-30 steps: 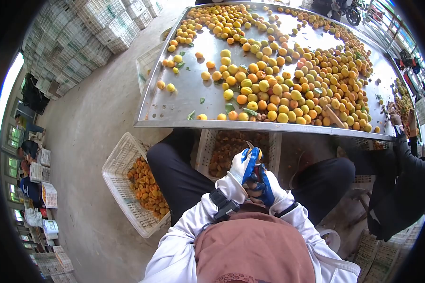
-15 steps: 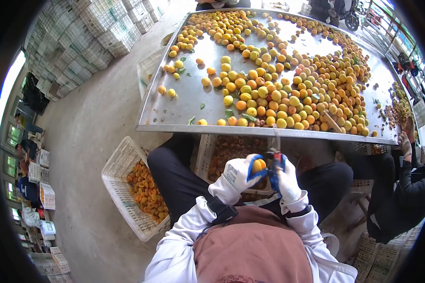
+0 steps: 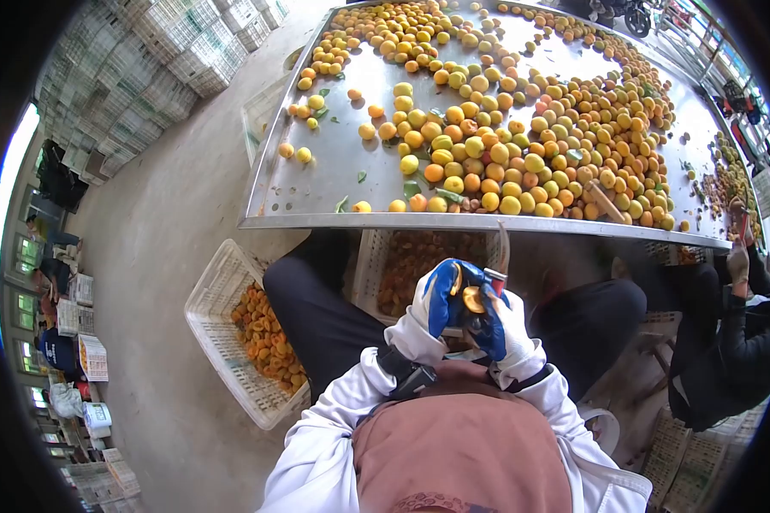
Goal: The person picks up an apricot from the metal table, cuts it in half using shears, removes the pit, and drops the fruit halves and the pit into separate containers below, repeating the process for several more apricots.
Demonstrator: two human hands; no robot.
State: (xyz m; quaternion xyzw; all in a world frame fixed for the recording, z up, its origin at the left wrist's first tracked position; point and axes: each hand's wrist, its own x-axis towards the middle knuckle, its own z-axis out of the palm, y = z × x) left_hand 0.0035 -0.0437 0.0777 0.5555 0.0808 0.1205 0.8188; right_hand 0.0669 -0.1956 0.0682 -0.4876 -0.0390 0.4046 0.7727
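My left hand (image 3: 441,295), in a white glove with a blue palm, is turned palm up with its fingers curled around an orange apricot piece (image 3: 458,279). My right hand (image 3: 503,323), gloved the same way, is closed on a knife (image 3: 495,279) with a red handle and a thin curved blade pointing up. Between the two hands a cut apricot half (image 3: 472,298) shows its inner face, close to the right fingertips. Beneath the hands stands a crate (image 3: 367,272) of dark reddish fruit pieces, partly hidden by my arms and legs.
A metal table (image 3: 316,192) ahead holds many whole apricots (image 3: 509,188), leaves and a wooden stick (image 3: 606,203). At my left stands a white crate (image 3: 216,329) of apricot halves. A co-worker's hand (image 3: 738,261) is at the table's right edge. Stacked crates (image 3: 145,94) stand far left.
The apricot, held whole-looking in my left hand before, now appears cut apart. My left palm has turned upward and my right hand has moved against it.
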